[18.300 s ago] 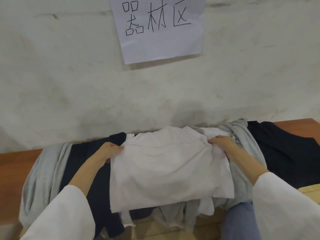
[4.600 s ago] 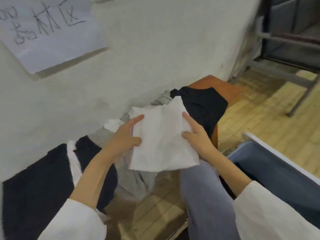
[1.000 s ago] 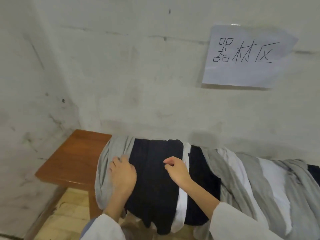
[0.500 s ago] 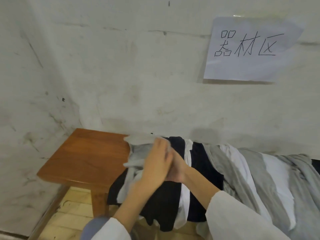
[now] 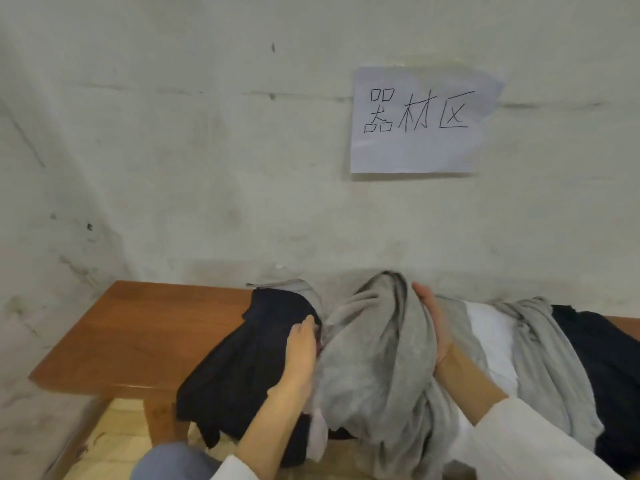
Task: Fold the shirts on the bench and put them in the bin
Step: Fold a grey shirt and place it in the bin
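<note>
A bunched grey shirt (image 5: 377,358) is heaped on the pile in the middle of the wooden bench (image 5: 138,334). My left hand (image 5: 299,355) lies with straight fingers against its left side, above a dark navy shirt (image 5: 249,358) that hangs over the bench's front edge. My right hand (image 5: 431,327) presses its palm, fingers straight, against the grey shirt's right side. To the right lie a white shirt (image 5: 488,327), another grey shirt (image 5: 540,341) and a dark shirt (image 5: 606,358). No bin is in view.
The bench stands against a plastered wall with a handwritten paper sign (image 5: 419,119). Bare wood shows on the bench's left part. A wooden floor (image 5: 114,438) lies below, and my knee in blue trousers (image 5: 173,462) is at the bottom edge.
Half a second ago both hands were together at the left end of the pile, lifting the grey shirt. Now they are apart, and the shirt sits bunched between them, further right.
</note>
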The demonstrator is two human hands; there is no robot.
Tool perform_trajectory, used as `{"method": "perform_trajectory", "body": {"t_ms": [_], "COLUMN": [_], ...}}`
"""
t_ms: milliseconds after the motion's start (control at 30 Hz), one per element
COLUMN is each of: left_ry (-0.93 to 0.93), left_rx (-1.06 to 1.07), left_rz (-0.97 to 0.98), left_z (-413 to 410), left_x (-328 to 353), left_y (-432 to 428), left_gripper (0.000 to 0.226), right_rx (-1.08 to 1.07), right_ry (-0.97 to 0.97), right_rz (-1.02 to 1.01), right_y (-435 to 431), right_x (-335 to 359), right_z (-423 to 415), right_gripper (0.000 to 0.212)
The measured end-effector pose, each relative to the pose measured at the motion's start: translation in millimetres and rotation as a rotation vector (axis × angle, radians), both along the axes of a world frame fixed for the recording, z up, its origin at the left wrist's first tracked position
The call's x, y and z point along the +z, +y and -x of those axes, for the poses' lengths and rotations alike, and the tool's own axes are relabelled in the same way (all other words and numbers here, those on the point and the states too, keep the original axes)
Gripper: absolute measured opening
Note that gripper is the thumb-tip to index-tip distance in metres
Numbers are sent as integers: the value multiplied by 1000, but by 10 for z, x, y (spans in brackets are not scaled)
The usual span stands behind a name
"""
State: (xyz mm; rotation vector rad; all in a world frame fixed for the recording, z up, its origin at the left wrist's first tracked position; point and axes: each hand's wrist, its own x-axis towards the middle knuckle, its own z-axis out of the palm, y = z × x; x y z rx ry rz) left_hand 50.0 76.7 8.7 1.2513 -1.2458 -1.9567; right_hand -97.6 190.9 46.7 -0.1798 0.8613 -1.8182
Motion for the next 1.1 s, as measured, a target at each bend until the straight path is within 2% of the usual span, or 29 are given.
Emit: {"method": "perform_trajectory", "body": {"t_ms": [33, 67, 100, 167, 200, 267, 300, 367, 467, 533, 600, 667, 733, 800, 867, 933, 1000, 1033, 1100], "left_ry": [126, 244, 308, 291, 246, 101, 9, -102, -23, 15, 65, 93, 98, 101, 65, -71, -4, 5, 93], "left_rx": [-121, -190, -228, -264, -297, -361, -385, -385, -301, -179, -88, -58, -3, 55, 44, -2, -34, -73, -71], "left_rz": [-313, -528, -611, -662, -670, -594, -518, -394, -410, -349, -280, -225, -130, -104, -185, -300, -467, -456, -456], "left_z": [31, 53, 98, 194, 238, 310, 331, 359, 349, 313, 232, 154, 50, -42, -115, -182, -237, -233, -202], "left_x": [-25, -46, -97, -204, -251, -349, -377, -435, -458, -440, -384, -275, -136, 21, 29, -55, -62, -12, 118], "left_y": [27, 71, 134, 265, 328, 449, 498, 593, 662, 639, 603, 504, 355, 237, 148, 205, 416, 521, 696], "left_gripper": [39, 41, 37, 25, 23, 17, 14, 15, 24, 21, 10, 17, 23, 25, 29, 23, 23, 28, 34], "right_rx": [-41, -42, -22, 17, -20, -211, -255, -208, 34, 196, 249, 213, 244, 353, 531, 609, 560, 502, 374], "right_ry": [69, 125, 140, 236, 403, 924, 1107, 1316, 1601, 1728, 1773, 1742, 1679, 1536, 1462, 1652, 1909, 1987, 2006], "right_rz": [-114, -273, -429, -721, -861, -1045, -1011, -869, -787, -864, -992, -1070, -1060, -933, -878, -961, -986, -985, -971], "right_y": [114, 219, 338, 548, 633, 723, 720, 637, 372, 187, 59, 18, 59, 168, 277, 332, 315, 283, 251], "right_x": [-84, -119, -219, -374, -470, -616, -600, -610, -629, -619, -641, -625, -582, -548, -515, -586, -683, -727, -750], "right_z": [113, 167, 257, 327, 341, 315, 267, 200, 148, 78, 41, 73, 153, 246, 201, 71, -69, -108, -170], "right_gripper": [27, 19, 24, 33, 31, 30, 32, 41, 65, 73, 61, 34, 19, 18, 38, 48, 37, 30, 24]}}
